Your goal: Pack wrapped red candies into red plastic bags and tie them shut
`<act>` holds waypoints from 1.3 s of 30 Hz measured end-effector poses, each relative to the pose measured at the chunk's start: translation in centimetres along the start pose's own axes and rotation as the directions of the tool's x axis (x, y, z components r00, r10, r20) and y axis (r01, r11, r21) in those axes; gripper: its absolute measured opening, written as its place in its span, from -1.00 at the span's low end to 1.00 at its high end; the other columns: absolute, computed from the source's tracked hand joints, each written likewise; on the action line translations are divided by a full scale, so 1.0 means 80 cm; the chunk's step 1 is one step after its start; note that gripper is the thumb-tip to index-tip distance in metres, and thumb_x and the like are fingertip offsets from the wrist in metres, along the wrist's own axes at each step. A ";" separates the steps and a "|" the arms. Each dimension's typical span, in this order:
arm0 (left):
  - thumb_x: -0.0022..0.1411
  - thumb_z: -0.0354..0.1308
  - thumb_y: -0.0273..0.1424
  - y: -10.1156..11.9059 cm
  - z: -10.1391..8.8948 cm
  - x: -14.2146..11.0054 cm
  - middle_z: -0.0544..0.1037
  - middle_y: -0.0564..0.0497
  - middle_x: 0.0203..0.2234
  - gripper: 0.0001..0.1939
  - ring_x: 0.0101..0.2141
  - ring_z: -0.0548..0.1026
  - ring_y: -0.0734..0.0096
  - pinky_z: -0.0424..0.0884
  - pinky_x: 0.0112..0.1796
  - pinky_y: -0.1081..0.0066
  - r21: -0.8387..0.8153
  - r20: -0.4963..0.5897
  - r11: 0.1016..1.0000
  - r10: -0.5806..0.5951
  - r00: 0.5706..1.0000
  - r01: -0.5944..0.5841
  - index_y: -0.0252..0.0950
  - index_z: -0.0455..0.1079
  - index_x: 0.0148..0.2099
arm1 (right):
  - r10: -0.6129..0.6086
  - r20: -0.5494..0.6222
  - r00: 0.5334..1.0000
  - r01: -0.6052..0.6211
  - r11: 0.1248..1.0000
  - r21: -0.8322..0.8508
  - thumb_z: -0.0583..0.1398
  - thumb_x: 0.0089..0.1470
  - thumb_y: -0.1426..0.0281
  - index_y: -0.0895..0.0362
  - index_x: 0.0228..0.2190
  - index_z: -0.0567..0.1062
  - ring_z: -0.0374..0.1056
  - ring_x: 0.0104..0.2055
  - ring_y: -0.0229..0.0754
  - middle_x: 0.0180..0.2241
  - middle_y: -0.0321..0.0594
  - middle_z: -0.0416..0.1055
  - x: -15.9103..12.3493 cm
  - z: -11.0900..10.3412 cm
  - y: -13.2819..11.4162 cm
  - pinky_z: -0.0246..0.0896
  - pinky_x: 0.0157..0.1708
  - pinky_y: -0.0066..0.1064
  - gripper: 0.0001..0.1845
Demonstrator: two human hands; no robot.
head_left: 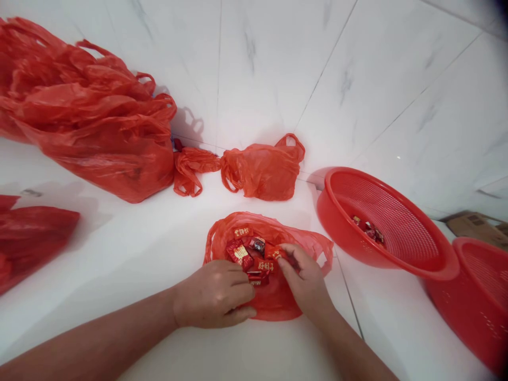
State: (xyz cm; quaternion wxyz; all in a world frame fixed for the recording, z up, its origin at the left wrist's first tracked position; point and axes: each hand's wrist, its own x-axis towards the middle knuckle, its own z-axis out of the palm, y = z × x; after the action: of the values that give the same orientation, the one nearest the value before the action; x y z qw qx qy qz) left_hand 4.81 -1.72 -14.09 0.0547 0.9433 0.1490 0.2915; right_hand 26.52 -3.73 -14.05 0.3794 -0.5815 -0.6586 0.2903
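A small red plastic bag (278, 233) lies open on the white surface in front of me, with several red-wrapped candies (248, 251) inside. My left hand (214, 293) rests on the bag's near left edge, fingers curled and pinching the plastic beside the candies. My right hand (304, 278) is at the bag's right side, its fingertips pinched on a red candy (278, 254) at the mouth of the bag.
A red mesh basket (400, 254) with a few candies (369, 228) leans at the right, a second red basket (480, 301) beside it. A tied red bag (262, 169) and a crumpled one (190, 169) lie behind. A large pile of red bags (87, 116) fills the left.
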 end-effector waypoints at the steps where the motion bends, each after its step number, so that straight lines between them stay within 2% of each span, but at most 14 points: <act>1: 0.25 0.03 -0.36 -0.001 0.001 -0.001 0.44 0.04 -0.61 -0.84 -0.56 0.37 0.43 0.28 -0.52 0.40 0.005 -0.013 1.000 -0.008 1.000 0.008 -0.29 0.36 -0.35 | -0.004 0.015 1.000 0.004 1.000 -0.014 0.09 0.16 0.36 0.06 -0.21 0.41 0.34 -0.18 -0.17 -0.22 -0.25 0.43 0.000 -0.001 0.000 0.25 -0.16 -0.33 -0.84; 6: 0.23 0.05 -0.43 -0.005 0.002 -0.007 0.49 0.04 -0.59 -0.90 -0.58 0.39 0.43 0.30 -0.51 0.41 0.029 -0.085 0.999 -0.030 0.996 0.033 -0.30 0.38 -0.23 | -0.056 -0.059 0.997 0.051 0.995 -0.088 0.08 0.16 0.35 0.08 -0.27 0.42 0.34 -0.24 -0.16 -0.28 -0.23 0.42 -0.002 -0.009 -0.001 0.25 -0.24 -0.34 -0.86; 9: 0.22 0.08 -0.47 -0.007 0.003 -0.006 0.52 0.03 -0.53 -0.87 -0.52 0.44 0.44 0.35 -0.46 0.44 0.001 -0.150 0.997 -0.080 0.985 0.081 -0.29 0.35 -0.16 | -0.029 -0.097 0.995 0.024 0.998 -0.051 0.10 0.15 0.33 0.08 -0.25 0.43 0.35 -0.25 -0.16 -0.28 -0.23 0.42 -0.003 -0.007 -0.002 0.27 -0.25 -0.34 -0.85; 11: 0.22 0.09 -0.46 -0.008 0.005 -0.004 0.55 0.00 -0.42 -0.80 -0.42 0.48 0.41 0.40 -0.37 0.43 -0.047 -0.203 0.981 -0.193 0.960 0.187 -0.28 0.33 -0.08 | 0.040 -0.097 0.994 -0.038 0.999 0.024 0.13 0.12 0.31 0.06 -0.18 0.40 0.35 -0.29 -0.19 -0.31 -0.25 0.41 -0.004 -0.001 -0.004 0.29 -0.29 -0.37 -0.79; 13: 0.21 0.12 -0.41 -0.009 0.007 0.000 0.56 -0.05 -0.26 -0.69 -0.26 0.49 0.35 0.42 -0.23 0.37 -0.124 -0.221 0.937 -0.348 0.911 0.328 -0.25 0.29 0.01 | 0.101 -0.092 0.991 -0.092 0.991 0.097 0.17 0.08 0.31 0.04 -0.12 0.35 0.33 -0.36 -0.23 -0.37 -0.30 0.38 -0.007 0.006 -0.008 0.30 -0.36 -0.40 -0.71; 15: 0.17 0.18 -0.33 -0.010 0.010 0.004 0.52 -0.09 -0.13 -0.57 -0.13 0.46 0.27 0.39 -0.12 0.28 -0.221 -0.189 0.873 -0.475 0.859 0.434 -0.23 0.26 0.09 | 0.122 -0.069 0.990 -0.111 0.983 0.146 0.20 0.04 0.33 0.04 -0.13 0.32 0.32 -0.39 -0.25 -0.42 -0.33 0.35 -0.010 0.013 -0.014 0.29 -0.40 -0.43 -0.68; 17: 0.12 0.23 -0.26 -0.010 0.011 0.008 0.49 -0.09 -0.08 -0.50 -0.07 0.42 0.22 0.35 -0.06 0.23 -0.324 -0.127 0.823 -0.526 0.841 0.466 -0.22 0.26 0.10 | 0.094 -0.020 0.995 -0.090 0.982 0.164 0.20 0.03 0.36 0.04 -0.15 0.31 0.34 -0.37 -0.24 -0.41 -0.33 0.36 -0.014 0.018 -0.018 0.30 -0.37 -0.42 -0.69; 18: 0.12 0.22 -0.26 -0.009 0.011 0.010 0.50 -0.07 -0.11 -0.55 -0.09 0.42 0.23 0.35 -0.07 0.24 -0.369 -0.095 0.807 -0.527 0.845 0.462 -0.21 0.31 0.06 | 0.069 0.007 0.998 -0.069 0.985 0.161 0.19 0.03 0.39 0.03 -0.15 0.31 0.35 -0.36 -0.24 -0.39 -0.32 0.37 -0.016 0.020 -0.020 0.31 -0.35 -0.41 -0.69; 21: 0.22 0.12 -0.35 -0.006 0.010 0.014 0.54 0.03 -0.31 -0.88 -0.26 0.44 0.37 0.34 -0.17 0.34 -0.466 -0.018 0.769 -0.503 0.864 0.438 -0.22 0.44 -0.21 | -0.042 0.082 0.996 0.032 0.993 0.116 0.16 0.04 0.45 0.01 -0.12 0.31 0.36 -0.26 -0.22 -0.30 -0.30 0.40 -0.019 0.020 -0.021 0.32 -0.26 -0.37 -0.68; 24: 0.27 0.04 -0.42 -0.007 0.005 0.014 0.50 0.06 -0.44 -0.82 -0.36 0.41 0.44 0.31 -0.25 0.40 -0.493 -0.031 0.745 -0.530 0.847 0.448 -0.25 0.42 -0.36 | -0.132 0.083 0.988 0.128 0.990 0.055 0.13 0.07 0.47 0.01 -0.15 0.34 0.36 -0.21 -0.21 -0.26 -0.29 0.42 -0.016 0.013 -0.017 0.30 -0.23 -0.37 -0.72; 28: 0.26 0.04 -0.41 -0.020 -0.001 0.007 0.43 0.06 -0.52 -0.79 -0.41 0.35 0.43 0.27 -0.32 0.40 -0.430 -0.110 0.747 -0.601 0.791 0.507 -0.27 0.38 -0.43 | -0.085 -0.010 0.996 0.083 0.990 -0.110 0.12 0.11 0.42 0.04 -0.28 0.41 0.34 -0.32 -0.22 -0.33 -0.29 0.41 -0.003 -0.003 -0.006 0.26 -0.36 -0.41 -0.89; 32: 0.26 0.03 -0.39 -0.034 -0.003 0.001 0.32 0.08 -0.60 -0.72 -0.46 0.28 0.42 0.25 -0.35 0.39 -0.359 -0.190 0.762 -0.625 0.757 0.539 -0.27 0.27 -0.52 | -0.058 0.102 0.993 0.085 0.953 -0.290 0.12 0.09 0.46 0.02 -0.28 0.46 0.32 -0.23 -0.19 -0.27 -0.28 0.39 0.007 -0.009 0.001 0.24 -0.26 -0.35 -0.84; 35: 0.26 0.01 -0.41 -0.038 -0.002 -0.001 0.30 0.08 -0.59 -0.73 -0.46 0.26 0.43 0.24 -0.34 0.39 -0.308 -0.198 0.786 -0.604 0.772 0.536 -0.27 0.25 -0.51 | -0.048 0.190 0.981 0.115 0.925 -0.361 0.15 0.03 0.52 0.02 -0.23 0.47 0.32 -0.24 -0.18 -0.25 -0.28 0.36 0.006 -0.006 0.003 0.24 -0.22 -0.31 -0.75; 39: 0.26 0.02 -0.43 -0.036 0.003 -0.002 0.38 0.06 -0.52 -0.80 -0.43 0.29 0.42 0.24 -0.33 0.39 -0.247 -0.127 0.838 -0.526 0.841 0.487 -0.26 0.31 -0.43 | -0.039 0.219 0.975 0.122 0.919 -0.376 0.14 0.00 0.54 0.06 -0.31 0.45 0.30 -0.29 -0.22 -0.29 -0.29 0.32 0.004 -0.004 0.003 0.21 -0.27 -0.34 -0.80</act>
State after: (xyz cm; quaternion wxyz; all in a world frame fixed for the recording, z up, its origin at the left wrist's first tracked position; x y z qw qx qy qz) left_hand 4.07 0.98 -14.92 0.2124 0.8268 0.3677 0.3688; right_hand 26.89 -3.40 -14.00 0.1981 -0.5838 -0.7622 0.1975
